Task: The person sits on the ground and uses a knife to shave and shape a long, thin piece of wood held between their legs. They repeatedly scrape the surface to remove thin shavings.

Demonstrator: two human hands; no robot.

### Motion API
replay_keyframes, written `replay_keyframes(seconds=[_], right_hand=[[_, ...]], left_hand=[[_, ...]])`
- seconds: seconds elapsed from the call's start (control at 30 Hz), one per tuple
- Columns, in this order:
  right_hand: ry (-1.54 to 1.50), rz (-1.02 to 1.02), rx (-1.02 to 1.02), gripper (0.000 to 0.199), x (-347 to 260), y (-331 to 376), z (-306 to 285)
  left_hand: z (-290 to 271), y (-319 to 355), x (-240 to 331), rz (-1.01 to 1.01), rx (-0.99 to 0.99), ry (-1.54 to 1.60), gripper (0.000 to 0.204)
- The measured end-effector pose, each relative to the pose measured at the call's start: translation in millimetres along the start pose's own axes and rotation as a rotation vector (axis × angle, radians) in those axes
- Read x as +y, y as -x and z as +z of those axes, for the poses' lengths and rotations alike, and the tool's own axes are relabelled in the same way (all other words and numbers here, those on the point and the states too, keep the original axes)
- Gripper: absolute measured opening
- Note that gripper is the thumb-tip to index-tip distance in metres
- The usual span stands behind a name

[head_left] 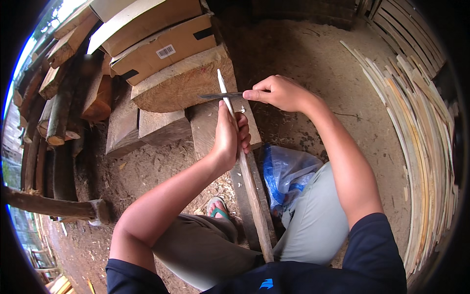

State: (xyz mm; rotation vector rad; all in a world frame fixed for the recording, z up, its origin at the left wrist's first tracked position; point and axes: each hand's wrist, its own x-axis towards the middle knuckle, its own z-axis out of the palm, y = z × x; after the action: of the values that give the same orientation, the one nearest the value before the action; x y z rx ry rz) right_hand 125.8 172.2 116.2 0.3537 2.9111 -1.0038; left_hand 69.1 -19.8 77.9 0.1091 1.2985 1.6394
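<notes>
My left hand is closed around a long wooden stick, just below its pale, whittled upper end. The stick slants from between my legs up and away from me, and its far tip is narrowed. In my right hand is a dark-bladed knife, gripped by a handle that my fingers hide. Its blade lies across the stick a little above my left thumb, pointing left. A small curl of shaved wood shows beside the stick, near my left fingers.
Cardboard boxes rest on a thick timber slab ahead. Under the stick runs a wooden beam. A blue and clear plastic bag lies by my right leg. Logs are stacked left; thin wood strips are piled right.
</notes>
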Motion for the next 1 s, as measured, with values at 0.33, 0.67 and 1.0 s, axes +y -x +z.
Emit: replay_keyframes(seconds=[0.33,0.67,1.0], right_hand=[[0.151,-0.028,0.101,0.071,-12.7,10.6,-4.3],[0.248,-0.055,0.243,0.069,-25.1,17.3,-4.5],[-0.019,-0.006,0.603,0.065,4.3,-12.8,-12.6]], left_hand=[[3.5,2.2,-1.5,0.105,0.068,-0.014,0.058],[9.6,3.8,-3.8,0.095,0.162,-0.024,0.059],[40.1,18.5,1.6,0.106,-0.027,-0.030,0.061]])
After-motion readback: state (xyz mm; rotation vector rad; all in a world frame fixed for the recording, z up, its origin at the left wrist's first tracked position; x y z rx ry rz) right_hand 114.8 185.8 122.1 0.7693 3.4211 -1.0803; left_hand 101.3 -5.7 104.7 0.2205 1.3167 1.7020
